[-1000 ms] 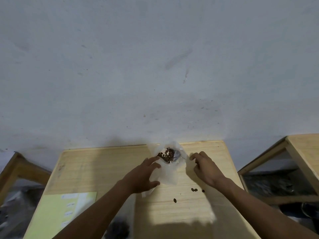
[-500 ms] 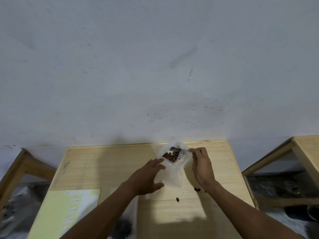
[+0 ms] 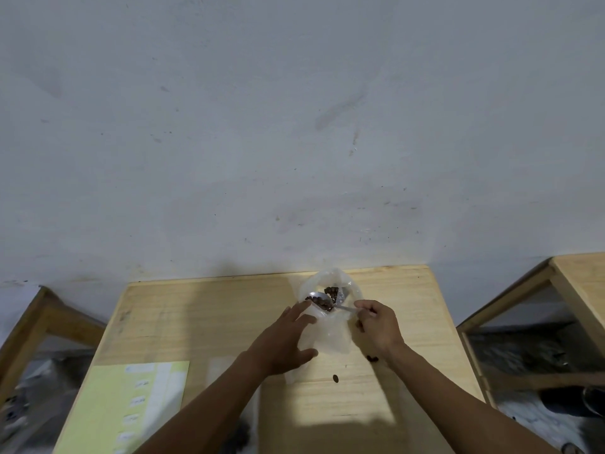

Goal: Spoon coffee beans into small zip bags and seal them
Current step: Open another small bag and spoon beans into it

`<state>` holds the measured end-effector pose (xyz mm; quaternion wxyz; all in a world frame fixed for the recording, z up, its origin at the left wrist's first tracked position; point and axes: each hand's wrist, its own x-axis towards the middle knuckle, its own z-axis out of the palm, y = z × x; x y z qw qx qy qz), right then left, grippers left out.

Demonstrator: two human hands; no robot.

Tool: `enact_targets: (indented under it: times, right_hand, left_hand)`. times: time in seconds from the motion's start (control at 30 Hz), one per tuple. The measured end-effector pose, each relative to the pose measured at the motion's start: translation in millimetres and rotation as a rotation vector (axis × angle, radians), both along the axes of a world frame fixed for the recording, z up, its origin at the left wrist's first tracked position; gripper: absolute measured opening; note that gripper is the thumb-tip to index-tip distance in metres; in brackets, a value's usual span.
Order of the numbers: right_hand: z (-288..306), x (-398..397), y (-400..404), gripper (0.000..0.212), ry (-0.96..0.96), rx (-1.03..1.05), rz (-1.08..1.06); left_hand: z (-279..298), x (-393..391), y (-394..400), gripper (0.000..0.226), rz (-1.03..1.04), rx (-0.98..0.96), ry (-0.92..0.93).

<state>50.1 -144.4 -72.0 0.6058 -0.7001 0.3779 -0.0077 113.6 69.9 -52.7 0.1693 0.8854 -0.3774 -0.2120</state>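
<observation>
A clear plastic bag [image 3: 330, 332] of dark coffee beans [image 3: 333, 291] lies open-mouthed near the far edge of the wooden table [image 3: 203, 319]. My right hand [image 3: 378, 326] pinches the handle of a metal spoon [image 3: 322, 301], whose bowl is loaded with beans at the bag's mouth. My left hand [image 3: 284, 342] rests on the bag's left side with fingers spread, steadying it. A small bag with beans lies partly hidden under my left forearm [image 3: 242, 434].
Loose beans [image 3: 335, 378] and more beans [image 3: 372, 358] lie on the table near my right wrist. A pale green sheet [image 3: 108, 407] with white labels lies at the front left. A grey wall stands right behind the table. Wooden frames stand left [image 3: 36, 322] and right [image 3: 563, 290].
My right hand moved to the bag's mouth, took the spoon handle and scooped up beans. My left hand stayed on the bag.
</observation>
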Motion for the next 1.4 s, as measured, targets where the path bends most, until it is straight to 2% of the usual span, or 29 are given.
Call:
enact_targets:
  times: [0.07,0.17,0.47,0.67,0.87,1.0,1.13,1.27,1.33,1.4]
  right_hand:
    - [8.1,0.8,-3.2,0.017,-0.024,0.148,-0.102]
    - [12.0,2.6,-5.9,0.022,-0.057,0.199,-0.153]
    - [24.9,-1.6,-12.1,0.032,-0.182,0.167,-0.199]
    - [51.3,-12.4,-23.6,0.028,-0.255,0.146,-0.283]
    - [78.0,-22.0,-33.0,0.029,-0.329,0.084,-0.329]
    - [84.1,-25.6,-32.2,0.031,-0.353,-0.011,-0.211]
    - [80.3,-27.6,-22.0,0.027,-0.363,-0.228,0.026]
    - [83.3,-28.8,-12.3,0.026,-0.477,-0.385,0.253]
    - [85.8,-28.5,-12.2,0.029,-0.519,-0.399,0.267]
    - [85.2,-27.8,-14.3,0.028,-0.543,-0.384,0.192]
  left_hand:
    - [2.5,-0.5,1.1,0.063,0.005,-0.004,-0.015]
    - [5.4,-0.6,4.1,0.062,0.021,-0.016,-0.026]
    - [5.6,-0.5,7.4,0.063,0.179,-0.165,-0.013]
    - [3.4,-0.7,8.5,0.062,0.286,-0.244,0.041]
    - [1.8,3.0,3.5,0.062,0.369,-0.237,0.079]
    - [2.5,4.4,-0.6,0.063,0.382,-0.227,0.082]
    - [3.4,4.5,-3.8,0.064,0.364,-0.237,0.076]
    - [3.0,3.7,-2.6,0.065,0.338,-0.229,0.067]
    - [1.8,2.8,-0.5,0.064,0.329,-0.23,0.065]
    - [0.6,2.2,2.3,0.063,0.322,-0.235,0.066]
